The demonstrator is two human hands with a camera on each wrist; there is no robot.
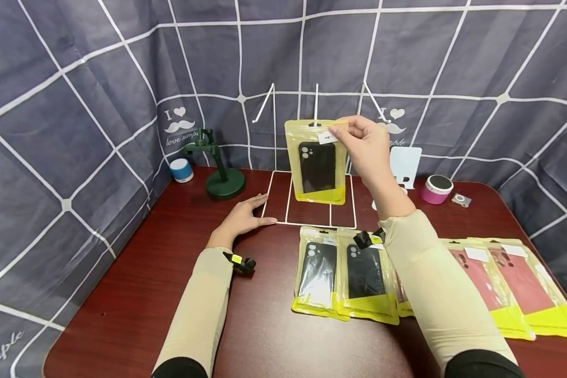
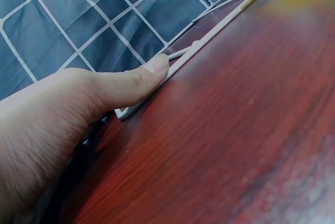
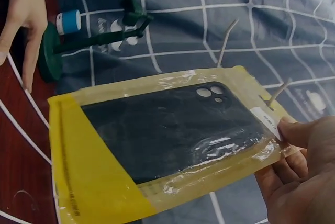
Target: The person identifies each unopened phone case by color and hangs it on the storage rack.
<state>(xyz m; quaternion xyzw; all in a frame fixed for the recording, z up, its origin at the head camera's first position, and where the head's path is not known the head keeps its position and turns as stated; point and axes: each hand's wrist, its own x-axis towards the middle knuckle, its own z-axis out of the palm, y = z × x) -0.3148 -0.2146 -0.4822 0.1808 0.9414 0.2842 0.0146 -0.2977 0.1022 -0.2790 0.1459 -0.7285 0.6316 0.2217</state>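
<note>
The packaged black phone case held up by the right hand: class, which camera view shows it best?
The right wrist view: the packaged black phone case fills the picture, its camera holes and label clear. The head view shows it whole but small, pinched by the right hand. The left wrist view shows only a blurred yellow strip.

Green stand [image 1: 221, 173], blue-white speaker [image 1: 181, 170], pink, possibly round, speaker [image 1: 437, 189]

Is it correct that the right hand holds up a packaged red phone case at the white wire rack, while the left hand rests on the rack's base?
Not quite. The packaged phone case pinched by the right hand is black, not red, as the right wrist view shows. The rest holds: it is held up at the white wire rack, and the left hand rests on the rack's base.
</note>
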